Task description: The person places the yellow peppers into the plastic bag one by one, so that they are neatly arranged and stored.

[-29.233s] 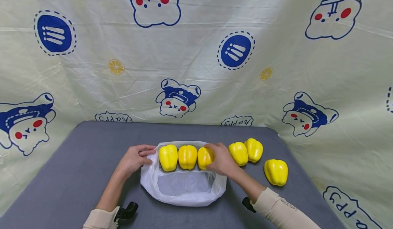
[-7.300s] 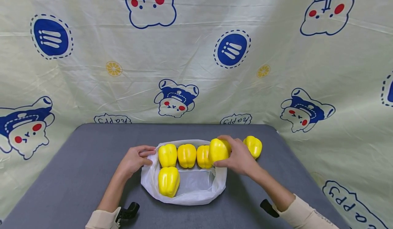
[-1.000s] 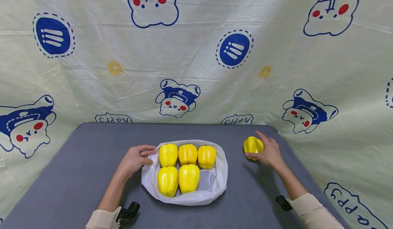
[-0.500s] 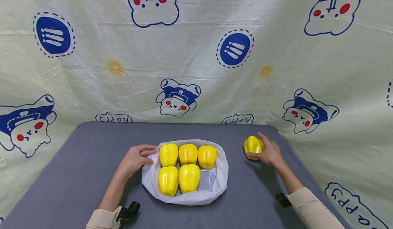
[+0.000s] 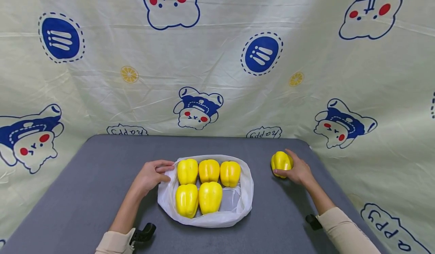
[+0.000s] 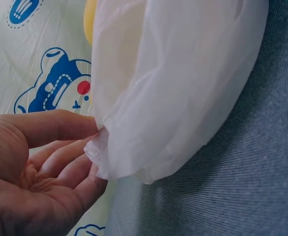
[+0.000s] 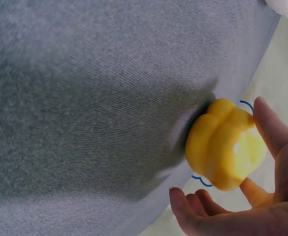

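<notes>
A white plastic bag point(image 5: 234, 218) lies with its mouth spread wide and its rim rolled low. Inside are several yellow bell peppers point(image 5: 187, 172), three in the far row and two in the near row. My left hand point(image 5: 149, 176) pinches the bag's left rim between thumb and fingers; in the left wrist view the thumb point(image 6: 60, 125) presses on the film. To the right, my right hand point(image 5: 299, 169) is spread around a lone yellow bell pepper point(image 5: 281, 163) on the table. In the right wrist view some fingers point(image 7: 180, 201) stand apart from this bell pepper point(image 7: 225, 147).
The grey cloth-covered table point(image 5: 102, 193) extends around the bag. A bare patch of bag floor point(image 5: 229, 199) shows at the near right. Behind the table hangs a pale printed curtain point(image 5: 217, 57).
Since the oldest frame, two bell peppers have gone into the bag's near row. Over the last second my right hand's fingers have drawn slightly closer around the lone bell pepper; my left hand stays put.
</notes>
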Demonstrator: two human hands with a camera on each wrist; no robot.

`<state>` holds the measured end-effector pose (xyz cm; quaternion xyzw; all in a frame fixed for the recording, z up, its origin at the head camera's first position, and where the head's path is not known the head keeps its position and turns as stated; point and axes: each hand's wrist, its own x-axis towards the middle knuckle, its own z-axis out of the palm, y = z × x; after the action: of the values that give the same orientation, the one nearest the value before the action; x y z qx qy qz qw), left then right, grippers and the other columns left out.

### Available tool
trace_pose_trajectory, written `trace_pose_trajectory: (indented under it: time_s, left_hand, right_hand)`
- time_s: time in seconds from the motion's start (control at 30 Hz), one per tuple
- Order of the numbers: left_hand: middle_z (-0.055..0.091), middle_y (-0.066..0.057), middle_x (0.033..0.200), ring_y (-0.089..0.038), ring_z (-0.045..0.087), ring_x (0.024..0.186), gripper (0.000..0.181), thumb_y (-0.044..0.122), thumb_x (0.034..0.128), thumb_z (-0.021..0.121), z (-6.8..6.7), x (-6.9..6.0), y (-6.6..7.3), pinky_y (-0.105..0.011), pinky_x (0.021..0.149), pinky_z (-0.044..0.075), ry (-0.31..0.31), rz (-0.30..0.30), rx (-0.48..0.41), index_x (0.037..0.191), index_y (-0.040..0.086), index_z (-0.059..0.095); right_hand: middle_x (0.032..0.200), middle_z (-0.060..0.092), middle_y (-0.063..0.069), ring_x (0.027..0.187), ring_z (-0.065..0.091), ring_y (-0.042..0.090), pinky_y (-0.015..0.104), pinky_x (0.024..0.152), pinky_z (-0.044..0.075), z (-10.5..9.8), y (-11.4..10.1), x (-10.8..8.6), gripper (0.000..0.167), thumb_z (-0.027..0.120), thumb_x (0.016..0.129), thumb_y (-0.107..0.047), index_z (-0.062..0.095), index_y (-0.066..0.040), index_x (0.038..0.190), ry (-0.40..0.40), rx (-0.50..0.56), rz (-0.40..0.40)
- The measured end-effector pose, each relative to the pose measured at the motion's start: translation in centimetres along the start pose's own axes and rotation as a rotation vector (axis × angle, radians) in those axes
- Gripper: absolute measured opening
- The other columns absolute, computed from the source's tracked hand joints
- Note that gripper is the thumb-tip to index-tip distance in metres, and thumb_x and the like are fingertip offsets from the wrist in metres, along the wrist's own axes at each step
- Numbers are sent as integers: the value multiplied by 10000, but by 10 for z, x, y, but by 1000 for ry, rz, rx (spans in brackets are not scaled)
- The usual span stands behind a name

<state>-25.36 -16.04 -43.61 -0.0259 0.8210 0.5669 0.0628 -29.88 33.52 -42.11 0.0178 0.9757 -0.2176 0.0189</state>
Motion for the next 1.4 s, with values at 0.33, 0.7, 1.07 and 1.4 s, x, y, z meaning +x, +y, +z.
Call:
trace_pose_trajectory:
  time_s: [0.33,0.7,1.07,1.4]
  left_hand:
    - [723,-131,1255,-330,609,1283,502,-77,825,697,0,2,-1,-470,1021,529,9,-9,1,1311,44,667]
    - [729,-129,1243,-331,610,1282,500,-82,822,693,0,3,-2,-477,1023,527,13,-6,8,1306,42,670]
    - [735,-118,1232,-321,610,1279,491,-80,822,693,1,2,-2,-444,995,545,15,-1,7,1295,53,682]
    - [717,-148,1262,-335,606,1286,511,-83,813,701,0,0,0,-426,962,559,1,3,10,1310,27,663]
  right_hand:
    - [1510,373,364,1285,430,543,681,1041,356,2,1,0,982,751,856,-483,247,-25,1563,1,4,25]
    - [1489,411,356,1235,451,530,659,991,389,7,1,0,947,785,834,-450,314,-33,1541,51,42,32]
    - [1464,451,352,1236,470,514,677,1015,338,10,0,-3,918,799,827,-437,364,-22,1521,108,53,1]
    - [1397,536,308,1128,534,433,592,918,418,5,-19,-10,910,805,816,-463,403,-38,1512,153,65,-64]
